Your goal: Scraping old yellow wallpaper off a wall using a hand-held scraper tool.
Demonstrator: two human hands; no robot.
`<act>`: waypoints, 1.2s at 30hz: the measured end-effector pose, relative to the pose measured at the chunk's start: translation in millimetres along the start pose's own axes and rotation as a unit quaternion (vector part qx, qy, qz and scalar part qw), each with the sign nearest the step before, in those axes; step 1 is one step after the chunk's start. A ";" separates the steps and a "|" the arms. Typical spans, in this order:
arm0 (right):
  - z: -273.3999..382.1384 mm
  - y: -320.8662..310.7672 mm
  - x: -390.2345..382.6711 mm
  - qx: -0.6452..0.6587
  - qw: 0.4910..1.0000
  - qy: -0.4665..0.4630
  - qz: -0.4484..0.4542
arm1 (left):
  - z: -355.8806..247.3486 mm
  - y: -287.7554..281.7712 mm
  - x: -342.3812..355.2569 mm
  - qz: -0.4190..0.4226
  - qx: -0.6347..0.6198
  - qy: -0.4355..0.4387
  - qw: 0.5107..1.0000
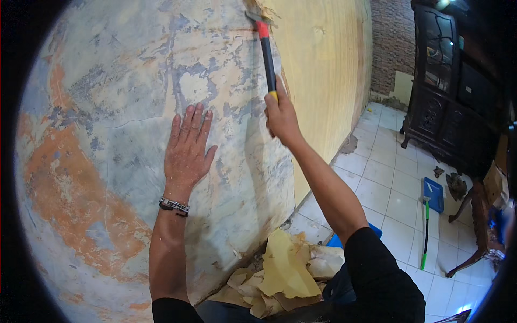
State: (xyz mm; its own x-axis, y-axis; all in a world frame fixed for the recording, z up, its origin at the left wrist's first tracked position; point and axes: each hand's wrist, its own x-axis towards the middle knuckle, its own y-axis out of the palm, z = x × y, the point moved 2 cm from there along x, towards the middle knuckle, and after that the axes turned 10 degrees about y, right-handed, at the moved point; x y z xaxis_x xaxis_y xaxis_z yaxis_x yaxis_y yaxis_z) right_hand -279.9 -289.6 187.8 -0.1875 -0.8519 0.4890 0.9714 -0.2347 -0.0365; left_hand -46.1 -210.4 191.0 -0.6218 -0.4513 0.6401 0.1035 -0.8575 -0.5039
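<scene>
My right hand (283, 119) is wrapped round the black handle of a long scraper (267, 56) with a red collar and a yellow band. Its metal blade meets the wall high up, at the torn edge of the yellow wall covering (323, 81). Lower and to the left, my left hand (188, 145) lies flat on the stripped wall (134, 172), fingers stretched upward, holding nothing. Grey, white and orange patches show on that bare surface. Below my hands, torn yellow sheets (288, 269) are heaped at the foot of the wall.
White floor tiles (379, 172) stretch to the right. On them lie a blue tray-like object (433, 195) and a green-and-black stick (425, 237). A dark carved cabinet (444, 102) stands at the far right, with curved wooden furniture legs (473, 215) nearer. Another blue object (372, 230) is partly hidden behind my right arm.
</scene>
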 end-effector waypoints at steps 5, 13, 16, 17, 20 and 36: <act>19.8 -15.8 27.3 0.017 0.997 -0.073 0.000 | -4.0 -0.9 7.4 -0.013 -0.003 0.004 1.000; 12.9 -22.5 29.6 -0.068 0.993 -0.094 -0.038 | -5.8 -1.0 10.4 -0.015 -0.016 0.003 1.000; 43.7 -19.9 49.3 -0.029 0.997 -0.065 -0.032 | -4.5 -1.1 8.7 -0.017 -0.006 0.009 1.000; 45.3 -10.9 44.5 0.008 0.998 -0.063 -0.010 | -2.4 -2.8 4.4 -0.004 0.004 -0.002 1.000; 30.6 -23.5 52.7 -0.012 0.991 -0.133 -0.027 | -8.9 -5.2 8.4 -0.006 0.007 -0.006 1.000; -168.4 -63.3 -264.0 0.004 0.963 0.235 0.131 | -0.5 6.8 -17.6 -0.145 0.043 0.052 0.987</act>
State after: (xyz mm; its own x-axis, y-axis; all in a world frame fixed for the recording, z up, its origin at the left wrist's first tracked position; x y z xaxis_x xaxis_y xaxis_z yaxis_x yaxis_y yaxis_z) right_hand -316.5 -128.7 -85.8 0.0205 -0.9997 0.0146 0.9951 0.0190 -0.0966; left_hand -34.8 -208.2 176.0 -0.7111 -0.1593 0.6848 -0.0277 -0.9669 -0.2537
